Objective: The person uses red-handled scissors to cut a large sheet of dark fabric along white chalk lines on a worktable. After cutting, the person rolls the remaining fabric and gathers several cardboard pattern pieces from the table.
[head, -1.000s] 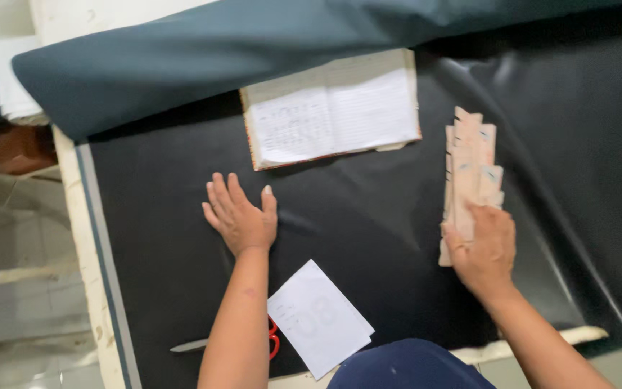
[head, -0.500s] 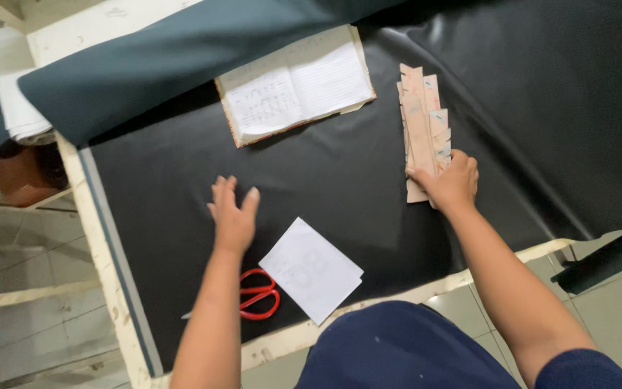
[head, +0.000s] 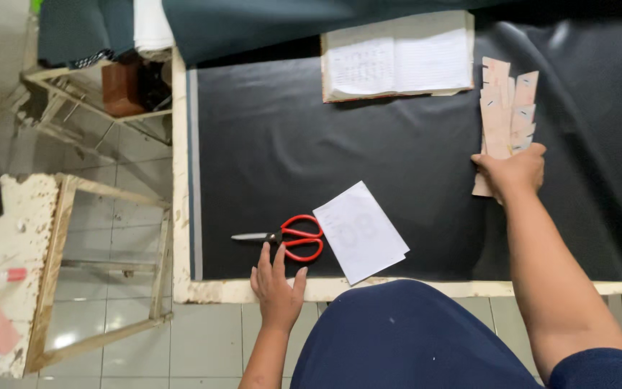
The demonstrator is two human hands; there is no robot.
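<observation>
- The left hand (head: 276,288) lies flat at the near edge of the table (head: 179,180), fingers spread and its grip open, holding nothing; the fingertips (head: 264,251) reach just beside the scissors.
- The scissors (head: 286,238) lie on the dark cloth, closed, with glossy red loop handles and a thin metal blade pointing left.
- The right hand (head: 512,173) presses down on the lower end of a stack of paper pattern pieces (head: 505,115); its grip is closed over that end, fingers curled on the stack.
- The pattern pieces are pale pinkish-tan card, long strips with notched, stepped upper edges, fanned slightly.
- A smooth black sheet of fabric (head: 397,151), faintly shiny, covers the table; the table's rim is worn, chipped pale paint.
- A white paper sheet (head: 360,232) lies tilted just right of the scissors' handles.
- An open lined notebook (head: 397,61) rests at the far side, pages white, edges brown.
</observation>
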